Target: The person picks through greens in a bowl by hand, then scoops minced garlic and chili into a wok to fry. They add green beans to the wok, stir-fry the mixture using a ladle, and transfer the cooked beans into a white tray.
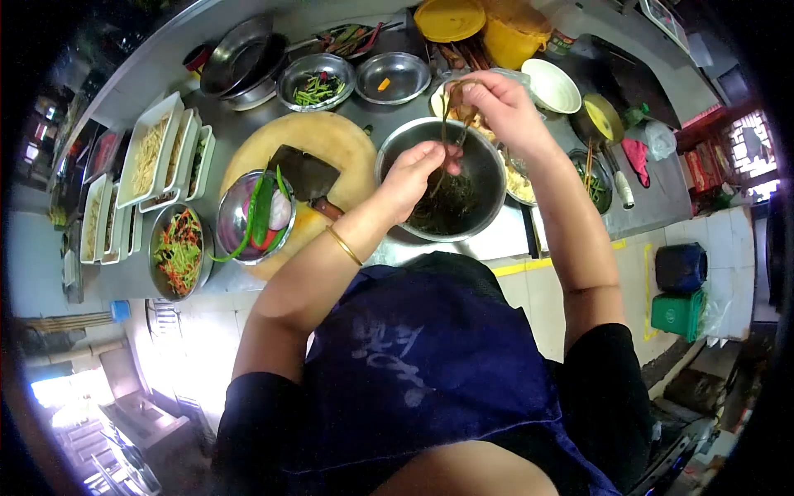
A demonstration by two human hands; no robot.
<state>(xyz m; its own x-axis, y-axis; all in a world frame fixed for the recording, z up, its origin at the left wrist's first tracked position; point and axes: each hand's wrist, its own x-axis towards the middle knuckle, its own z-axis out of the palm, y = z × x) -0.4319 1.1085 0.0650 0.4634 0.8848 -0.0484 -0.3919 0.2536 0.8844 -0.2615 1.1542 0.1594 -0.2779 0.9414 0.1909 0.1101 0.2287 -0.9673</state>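
Observation:
A large steel bowl holds dark, stringy strands in some liquid. Over its left part, my left hand is closed on the lower part of a few dark strands. My right hand, raised higher above the bowl's far right rim, pinches the upper end of the same strands, which hang between the two hands. Left of the bowl, a cleaver lies on a round wooden board. A steel bowl with green peppers and onion stands on the board's near left edge.
At the left are stacked white trays and a bowl of shredded vegetables. Steel bowls line the back, beside a yellow container. A white bowl, a pan and a pink cloth are at the right.

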